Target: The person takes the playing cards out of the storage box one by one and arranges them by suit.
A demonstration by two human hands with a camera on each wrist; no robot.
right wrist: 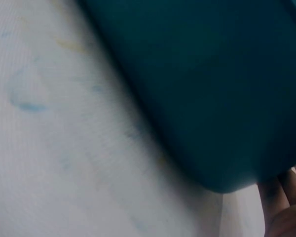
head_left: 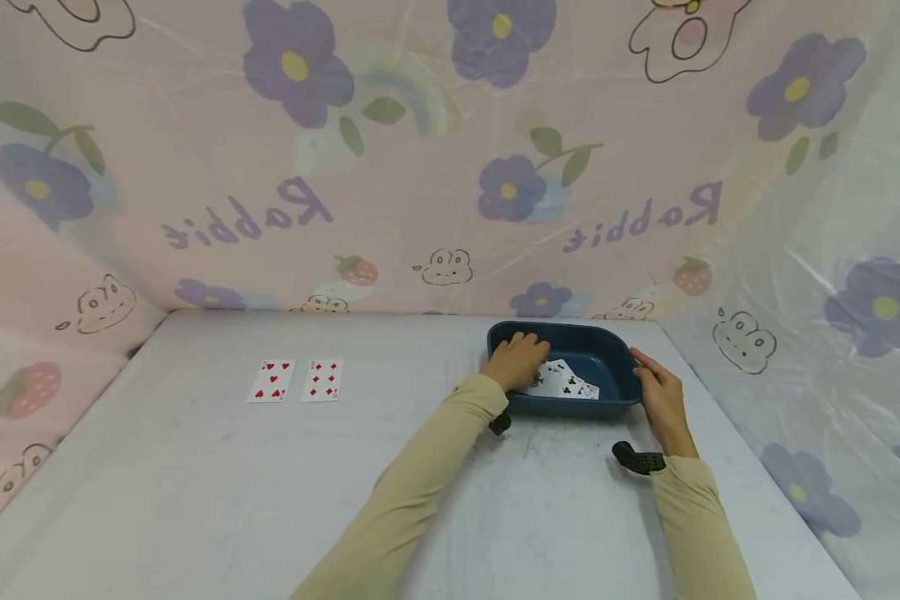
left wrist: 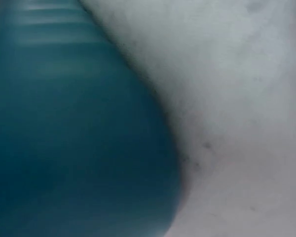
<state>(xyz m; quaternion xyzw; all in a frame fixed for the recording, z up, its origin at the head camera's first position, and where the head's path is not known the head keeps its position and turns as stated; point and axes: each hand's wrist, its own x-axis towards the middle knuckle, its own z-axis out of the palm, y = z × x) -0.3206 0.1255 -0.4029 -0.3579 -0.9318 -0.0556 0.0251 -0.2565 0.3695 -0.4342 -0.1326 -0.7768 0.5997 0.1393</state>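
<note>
A dark blue rectangular bin stands at the back right of the table. Inside it lie several white playing cards, overlapping, some with black club marks. The left hand reaches over the bin's left side with its fingers bent down by the cards; its fingertips are hidden, so a grip on a card cannot be made out. At the bin's right end the right hand holds the rim, thumb on top. The right wrist view shows its fingers against the bin's outer wall.
Two face-up playing cards lie side by side at the left: a hearts card and a diamonds card. The white-covered table meets a patterned cloth backdrop behind and at both sides.
</note>
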